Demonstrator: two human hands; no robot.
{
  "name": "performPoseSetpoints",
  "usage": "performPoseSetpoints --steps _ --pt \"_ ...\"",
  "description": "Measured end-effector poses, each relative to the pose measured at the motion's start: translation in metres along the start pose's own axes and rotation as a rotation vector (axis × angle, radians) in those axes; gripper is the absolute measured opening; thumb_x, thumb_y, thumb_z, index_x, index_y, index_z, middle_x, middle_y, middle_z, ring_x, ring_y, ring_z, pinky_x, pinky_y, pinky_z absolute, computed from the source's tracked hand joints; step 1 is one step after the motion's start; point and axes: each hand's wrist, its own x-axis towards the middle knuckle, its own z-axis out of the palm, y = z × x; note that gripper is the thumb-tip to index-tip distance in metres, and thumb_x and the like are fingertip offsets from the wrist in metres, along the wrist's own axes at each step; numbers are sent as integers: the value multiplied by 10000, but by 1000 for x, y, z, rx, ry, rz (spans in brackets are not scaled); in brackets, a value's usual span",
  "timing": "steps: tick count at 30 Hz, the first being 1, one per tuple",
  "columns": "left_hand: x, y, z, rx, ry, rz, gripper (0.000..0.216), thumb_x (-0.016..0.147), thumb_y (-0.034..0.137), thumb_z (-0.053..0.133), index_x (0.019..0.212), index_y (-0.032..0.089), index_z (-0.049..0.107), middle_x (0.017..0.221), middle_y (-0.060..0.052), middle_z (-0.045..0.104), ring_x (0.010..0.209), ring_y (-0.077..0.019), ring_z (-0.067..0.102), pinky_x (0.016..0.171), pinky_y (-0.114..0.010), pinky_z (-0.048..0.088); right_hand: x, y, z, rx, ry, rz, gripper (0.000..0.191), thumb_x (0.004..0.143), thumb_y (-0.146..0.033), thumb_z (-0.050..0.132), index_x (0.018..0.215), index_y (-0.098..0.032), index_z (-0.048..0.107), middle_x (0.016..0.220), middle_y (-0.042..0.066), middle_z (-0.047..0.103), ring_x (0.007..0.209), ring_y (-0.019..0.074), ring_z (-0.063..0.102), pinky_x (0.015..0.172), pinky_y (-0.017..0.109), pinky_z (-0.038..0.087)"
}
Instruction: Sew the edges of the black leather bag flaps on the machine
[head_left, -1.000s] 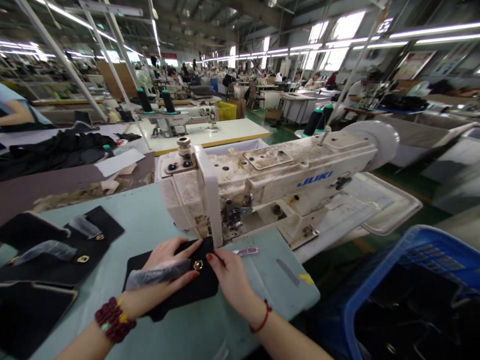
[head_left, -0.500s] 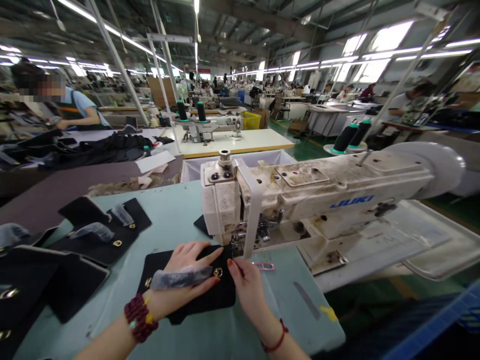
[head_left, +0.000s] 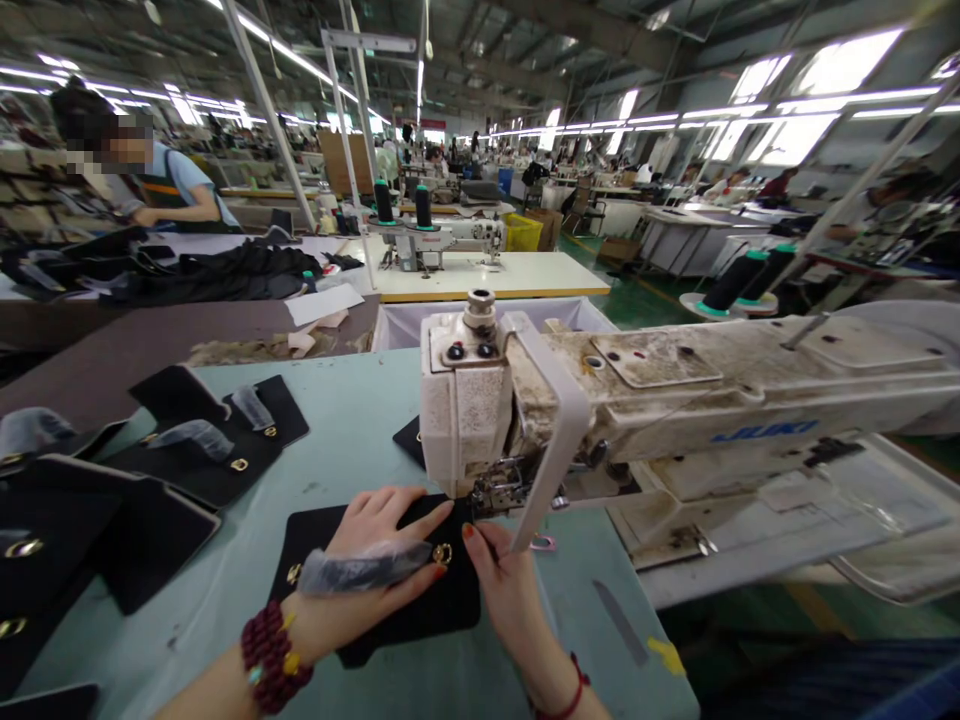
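My left hand point(head_left: 371, 565) lies flat, fingers stretched, on a black leather piece point(head_left: 420, 600) with a gold clasp point(head_left: 442, 553). A clear plastic-wrapped strap point(head_left: 360, 570) runs across that hand. My right hand point(head_left: 501, 585) presses the piece's right edge, fingers held together beside the needle area point(head_left: 495, 490) of the white sewing machine point(head_left: 675, 400). The piece's far edge sits under the presser foot. A pink thread snip point(head_left: 541, 543) rests just right of my right hand.
Several black pieces with gold clasps point(head_left: 202, 450) are stacked at the left on the pale green table point(head_left: 337, 430). A person in a blue shirt point(head_left: 161, 185) works at the far left. Another sewing machine point(head_left: 435, 235) stands on the table behind.
The view has swung left and closer to the machine head. Both hands stay on the black piece, which sits slightly further under the needle.
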Motion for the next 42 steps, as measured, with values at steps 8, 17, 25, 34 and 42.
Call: performPoseSetpoints --steps 8,17,25,34,42 --pt "-1 13 -2 -3 -11 -75 479 902 501 436 1349 333 474 1255 -104 558 1111 -301 506 893 -454 391 3 -1 -6 16 -25 14 510 871 -530 410 650 -107 587 631 53 535 597 96 416 523 188 309" --pt "-2 11 2 60 54 -61 480 895 490 465 1353 345 470 1253 -95 569 1110 -287 522 902 -455 396 6 -6 -7 66 -76 41 530 880 -561 415 695 -94 584 676 58 556 637 98 437 567 187 323" --pt "-6 6 8 143 203 -26 543 830 482 579 1344 336 483 1335 -71 559 1180 -288 515 978 -460 377 4 -3 -8 122 -120 56 522 885 -561 425 682 -98 556 646 27 507 613 80 388 556 180 311" --pt "-19 8 26 239 316 -74 466 889 453 506 1332 311 503 1427 -66 515 1293 -312 458 1083 -574 246 -18 -4 -5 226 -108 48 450 892 -523 458 930 -143 695 788 57 627 703 130 529 633 205 435" --pt "-10 2 11 114 213 -19 450 870 545 505 1287 379 540 1356 -35 582 1175 -252 550 951 -423 409 -22 1 -12 331 -202 139 566 842 -621 473 1099 -155 667 842 79 616 636 133 528 451 198 446"
